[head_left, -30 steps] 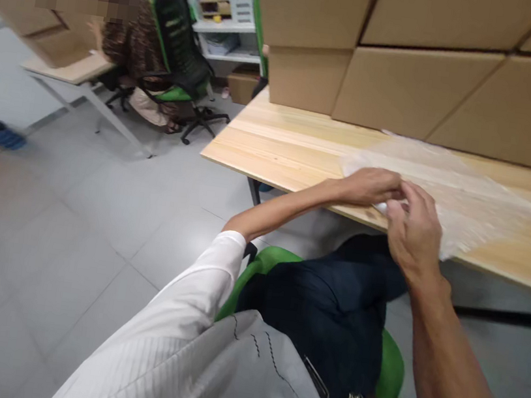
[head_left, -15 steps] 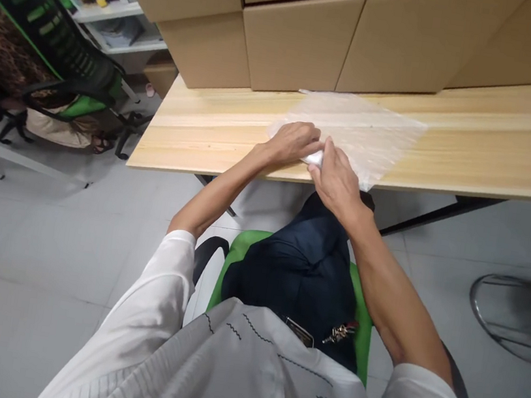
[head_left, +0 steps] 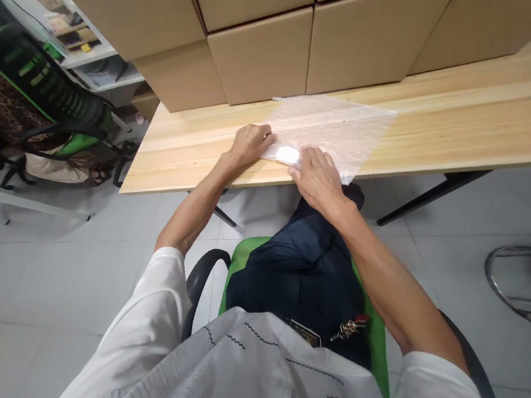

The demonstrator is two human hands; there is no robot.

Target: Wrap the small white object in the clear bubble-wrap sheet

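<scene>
A small white object (head_left: 288, 155) with rounded ends lies at the near edge of a clear plastic sheet (head_left: 344, 128), with a fold of the film around it. What kind of object it is, I cannot make out. My left hand (head_left: 249, 143) is at the left end of the film, its fingers bent and closed on the edge. On the right side, my right hand (head_left: 319, 175) lies with fingers stretched over the film, its thumb apart on the near side, right beside the white object.
Large cardboard boxes (head_left: 261, 53) are stacked along the back of the wooden table (head_left: 173, 153). A green and black chair (head_left: 54, 84) and a white shelf (head_left: 87, 59) stand to the left. At the right, a round metal stool base (head_left: 504, 292) is on the floor.
My hands have moved apart, uncovering the white object between them. My left hand has shifted to the film's left end. The whole view has turned a little.
</scene>
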